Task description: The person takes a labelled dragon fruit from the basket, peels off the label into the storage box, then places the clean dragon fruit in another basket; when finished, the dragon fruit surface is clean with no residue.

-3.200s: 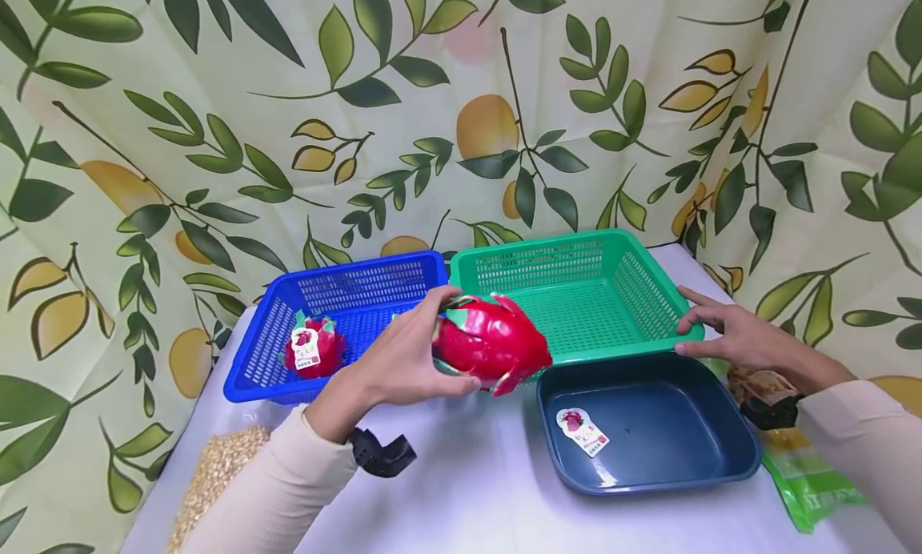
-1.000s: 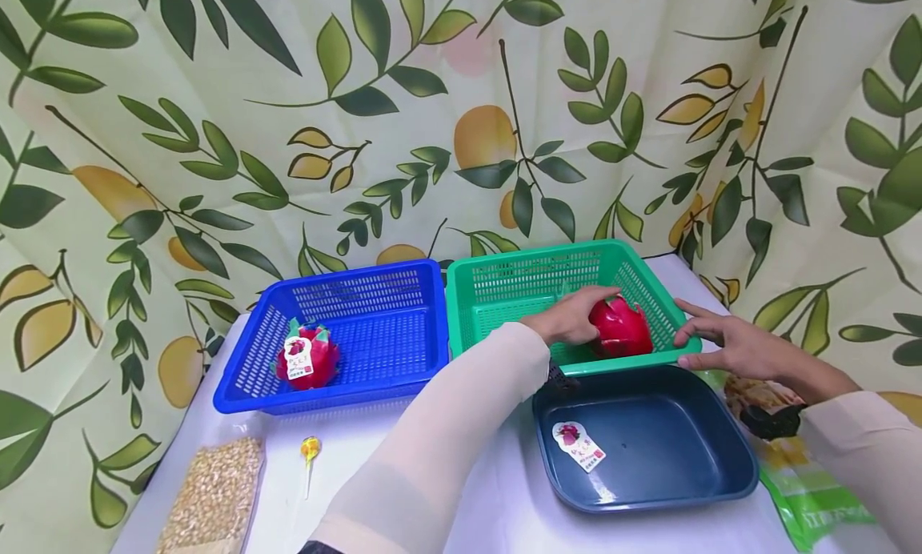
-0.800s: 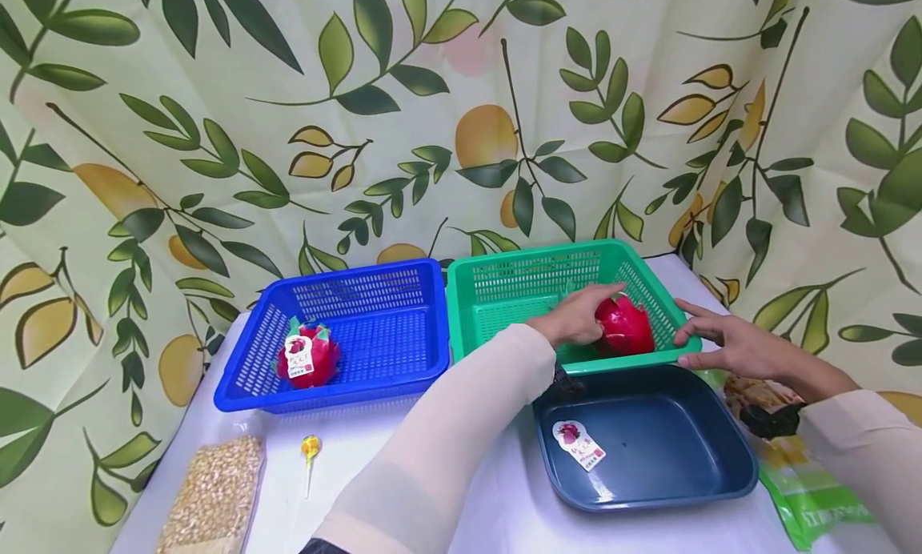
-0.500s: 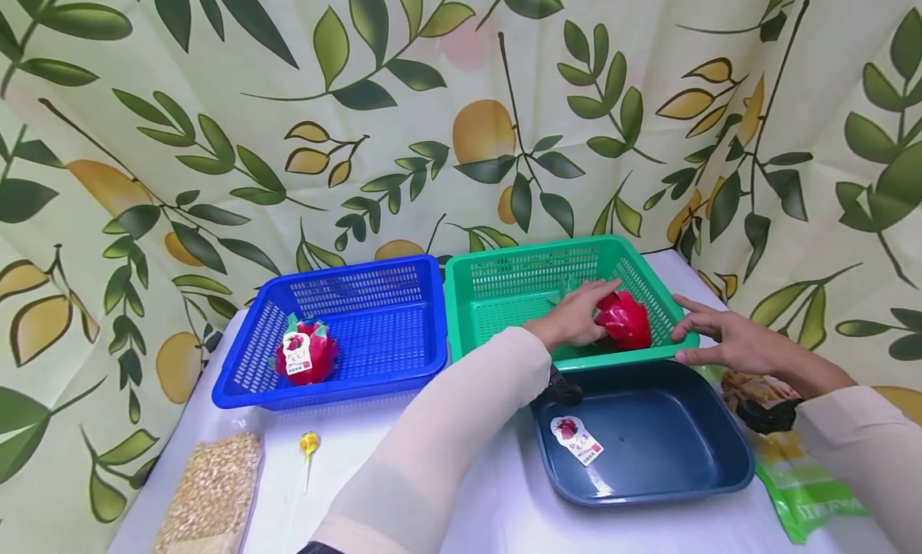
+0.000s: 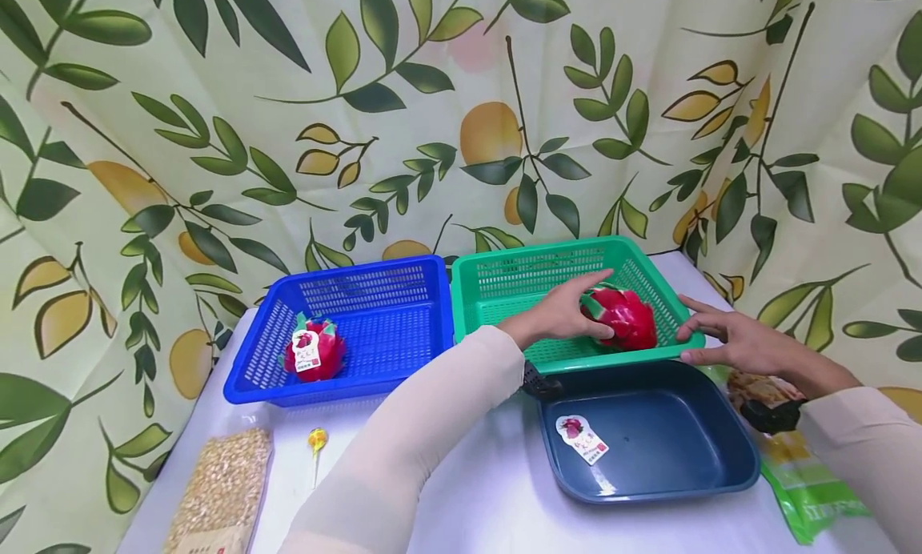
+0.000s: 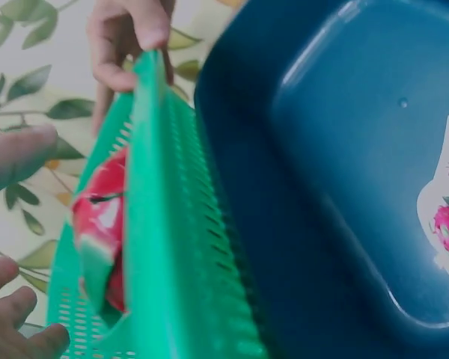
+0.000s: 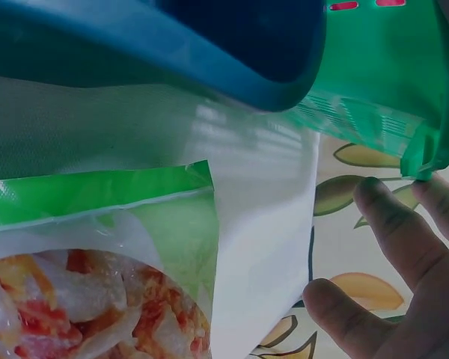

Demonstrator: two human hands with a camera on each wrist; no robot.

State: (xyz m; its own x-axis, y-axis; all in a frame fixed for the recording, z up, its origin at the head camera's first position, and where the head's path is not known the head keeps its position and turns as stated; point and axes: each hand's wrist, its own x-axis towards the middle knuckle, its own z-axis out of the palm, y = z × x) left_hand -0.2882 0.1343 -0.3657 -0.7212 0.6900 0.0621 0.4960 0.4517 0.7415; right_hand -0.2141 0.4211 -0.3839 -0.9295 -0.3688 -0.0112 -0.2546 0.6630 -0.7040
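Observation:
In the head view, a red dragon fruit [image 5: 631, 322] lies at the right end of the green basket [image 5: 576, 363]. My left hand [image 5: 558, 310] is over the basket, fingers and thumb spread beside the fruit's green-tipped end. The left wrist view has those fingers [image 6: 19, 318] apart from the dragon fruit [image 6: 105, 217]. At the basket's right front corner, my right hand [image 5: 749, 346] pinches the rim, thumb on one side and fingers on the other. A smaller dragon fruit [image 5: 330, 358] with a white label sits in the blue basket [image 5: 331, 396] on the left.
A dark blue basin [image 5: 663, 434] with a dragon fruit sticker [image 5: 582, 439] in it stands before the green basket. A bag of kernels [image 5: 219, 482] and a lollipop [image 5: 317, 442] lie front left. A green food packet [image 5: 807, 486] lies at right. Patterned cloth [image 5: 410, 138] hangs behind.
The left hand carried the large dragon fruit rightward into the green basket, then let go and drew slightly back left. The right hand stays on the basket's corner.

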